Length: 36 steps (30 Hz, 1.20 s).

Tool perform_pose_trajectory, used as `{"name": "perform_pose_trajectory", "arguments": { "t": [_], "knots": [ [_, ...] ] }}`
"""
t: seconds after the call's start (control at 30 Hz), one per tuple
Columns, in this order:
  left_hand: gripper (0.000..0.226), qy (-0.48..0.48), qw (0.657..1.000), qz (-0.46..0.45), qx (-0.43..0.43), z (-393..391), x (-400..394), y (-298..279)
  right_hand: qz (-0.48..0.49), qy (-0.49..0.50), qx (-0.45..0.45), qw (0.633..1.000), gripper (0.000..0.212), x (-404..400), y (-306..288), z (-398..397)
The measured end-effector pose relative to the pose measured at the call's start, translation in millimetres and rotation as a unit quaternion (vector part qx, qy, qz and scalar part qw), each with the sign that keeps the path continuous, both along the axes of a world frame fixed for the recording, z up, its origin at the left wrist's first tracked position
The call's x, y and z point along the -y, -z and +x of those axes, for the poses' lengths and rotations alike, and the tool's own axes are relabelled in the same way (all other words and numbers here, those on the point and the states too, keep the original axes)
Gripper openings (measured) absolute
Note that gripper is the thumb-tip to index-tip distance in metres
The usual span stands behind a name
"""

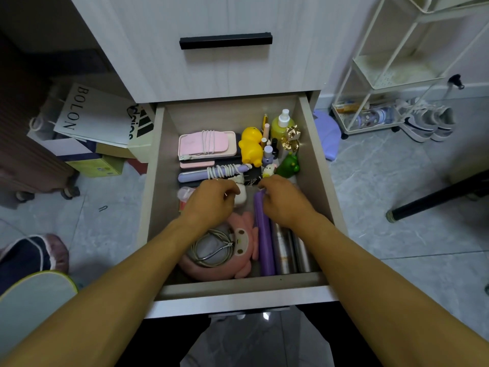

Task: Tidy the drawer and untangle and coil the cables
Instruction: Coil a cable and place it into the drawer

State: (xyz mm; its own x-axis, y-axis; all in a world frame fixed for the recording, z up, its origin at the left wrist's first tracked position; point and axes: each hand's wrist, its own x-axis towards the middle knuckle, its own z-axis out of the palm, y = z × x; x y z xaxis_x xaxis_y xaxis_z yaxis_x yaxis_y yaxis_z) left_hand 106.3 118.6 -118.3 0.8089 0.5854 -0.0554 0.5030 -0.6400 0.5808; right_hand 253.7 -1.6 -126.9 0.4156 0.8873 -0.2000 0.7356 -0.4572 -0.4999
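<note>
Two hands were down in the open drawer [312, 144] at this moment, working side by side near its middle. Your left hand [211, 205] had its fingers [232, 193] curled, and a thin white cable [225, 195] showed at their tips, so it looked pinched there. Your right hand [284, 201] was curled over the top end of the purple tube [263, 242]; whether it truly gripped the tube I could not tell.

To do this step well, in my judgement, you needed to lift that loose cable clear of the small plush [242, 197] beside it before winding, and keep the loops even, tucking the end under as on the ones already done.

Counted, three cables showed as wrapped or coiled: one around the pink case [194, 144] at the back left, one around the lilac wand [193, 176] in front of it, and one grey coil [209, 246] lying on the pink plush pouch [243, 234] at the front, with a pair of metal nippers [219, 251] on top. One yellow duck [250, 145] and one green frog [289, 165] stood at the back right, beside one yellow-green bottle [280, 128]. Two steel cylinders [284, 250] lay right of the tube.
</note>
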Motion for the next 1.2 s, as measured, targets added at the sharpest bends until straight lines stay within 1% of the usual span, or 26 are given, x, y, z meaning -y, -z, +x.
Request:
{"name": "perform_pose_trajectory", "arguments": {
  "t": [0.17, 0.27, 0.4, 0.5, 0.6, 0.7, 0.73, 0.77, 0.83, 0.9, 1.0, 1.03, 1.07, 1.1, 1.13, 1.17, 1.2],
  "knots": [
    [0.018, -0.023, 0.999, -0.023, 0.022, -11.3, 7.3, -11.9, 0.032, -0.026, -0.011, 0.999, 0.022, 20.8, -26.9, -4.5],
    [0.017, -0.043, 0.998, -0.048, 0.022, -24.4, 18.7, -25.1, 0.023, -0.042, -0.008, 0.999, 0.022, 47.1, -49.0, -13.0],
    [0.015, -0.052, 0.997, -0.059, 0.014, -47.8, 39.2, -45.5, 0.0, -0.053, -0.004, 0.999, 0.026, 80.4, -74.0, -33.5],
    [0.015, -0.075, 0.995, -0.071, 0.012, -70.9, 54.0, -63.7, -0.008, -0.063, -0.004, 0.998, 0.022, 100.4, -88.4, -54.4],
    [0.018, -0.098, 0.989, -0.105, 0.041, -100.8, 68.7, -83.3, 0.006, -0.101, -0.001, 0.995, 0.021, 116.2, -101.6, -81.1],
    [0.021, -0.12, 0.983, -0.126, 0.061, -127.1, 79.6, -96.6, -0.015, -0.16, 0.061, 0.985, 0.033, 122.5, -106.7, -99.9],
    [0.018, -0.128, 0.982, -0.127, 0.056, -135.7, 83.3, -99.1, -0.02, -0.172, 0.092, 0.981, 0.033, 123.0, -106.2, -104.7],
    [0.015, -0.137, 0.981, -0.128, 0.051, -145.0, 88.2, -102.7, -0.021, -0.177, 0.124, 0.976, 0.029, 123.5, -104.8, -109.5],
    [0.012, -0.159, 0.978, -0.129, 0.041, -157.1, 93.2, -108.0, -0.014, -0.165, 0.171, 0.971, 0.019, 122.1, -101.4, -114.2],
    [0.014, -0.191, 0.974, -0.115, 0.038, -166.4, 96.1, -111.4, -0.01, -0.15, 0.194, 0.969, 0.018, 121.2, -101.4, -118.6],
    [0.018, -0.247, 0.962, -0.115, -0.029, -173.9, 99.1, -111.3, -0.005, -0.123, 0.199, 0.972, 0.019, 118.4, -103.8, -122.2],
    [0.018, -0.27, 0.95, -0.147, -0.043, -173.4, 99.4, -110.8, -0.007, -0.108, 0.197, 0.974, 0.019, 116.3, -104.8, -122.6],
    [0.017, -0.301, 0.93, -0.207, -0.03, -170.7, 99.8, -110.5, -0.011, -0.093, 0.196, 0.976, 0.018, 113.9, -105.5, -122.0],
    [0.016, -0.341, 0.893, -0.293, 0.008, -167.9, 100.9, -111.3, -0.016, -0.081, 0.194, 0.978, 0.017, 110.4, -105.8, -121.6],
    [0.014, -0.381, 0.837, -0.387, 0.057, -163.1, 103.6, -113.1, -0.018, -0.071, 0.194, 0.978, 0.017, 108.0, -105.8, -120.6],
    [0.012, -0.411, 0.774, -0.47, 0.109, -158.2, 106.9, -115.4, -0.018, -0.066, 0.196, 0.978, 0.017, 105.2, -105.9, -119.6],
    [0.009, -0.425, 0.716, -0.53, 0.159, -152.5, 111.3, -116.6, -0.016, -0.065, 0.197, 0.978, 0.018, 103.3, -106.5, -118.2]
  ]
}}
